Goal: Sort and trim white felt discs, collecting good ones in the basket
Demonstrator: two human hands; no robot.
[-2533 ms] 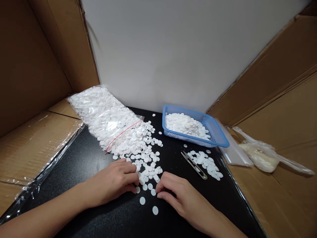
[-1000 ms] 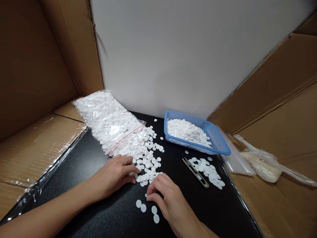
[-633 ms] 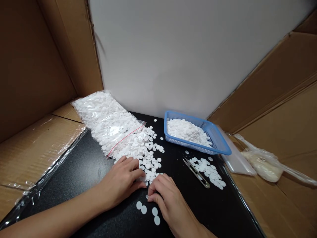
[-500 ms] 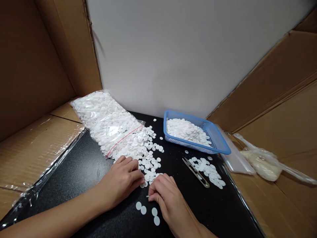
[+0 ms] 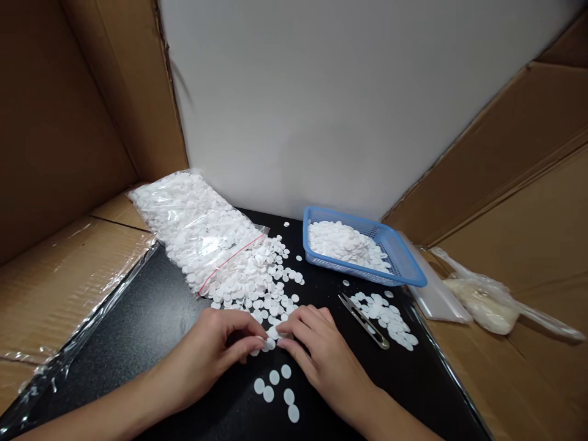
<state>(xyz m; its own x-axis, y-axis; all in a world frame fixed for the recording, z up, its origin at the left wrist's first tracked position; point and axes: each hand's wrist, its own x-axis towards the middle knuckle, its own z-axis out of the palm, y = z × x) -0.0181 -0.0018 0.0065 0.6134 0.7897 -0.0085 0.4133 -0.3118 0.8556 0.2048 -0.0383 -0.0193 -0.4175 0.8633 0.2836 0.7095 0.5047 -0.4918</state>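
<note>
At the near edge of a spill of small white round discs (image 5: 257,300), both hands work close together. My left hand (image 5: 220,346) is closed in a pinch, thumb and forefinger on a white disc at the pile's edge. Facing it, my right hand (image 5: 316,349) has its fingers curled and its thumb and forefinger tips close round a disc there; the contact is partly hidden. Several single discs (image 5: 289,396) lie flat on the black tabletop just in front of the hands. The spill comes from the mouth of a clear zip bag (image 5: 197,214) full of discs.
A blue mesh basket (image 5: 365,271) partly filled with discs stands at the back right. Thread snips (image 5: 365,321) lie beside another scatter of discs (image 5: 390,318). Clear plastic sleeves (image 5: 441,300) and a knotted plastic bag (image 5: 482,303) rest on cardboard at right.
My right hand has let go of the disc it held, and one more disc lies in the loose group. That hand has moved up to the pile, and my left thumb has come into view.
</note>
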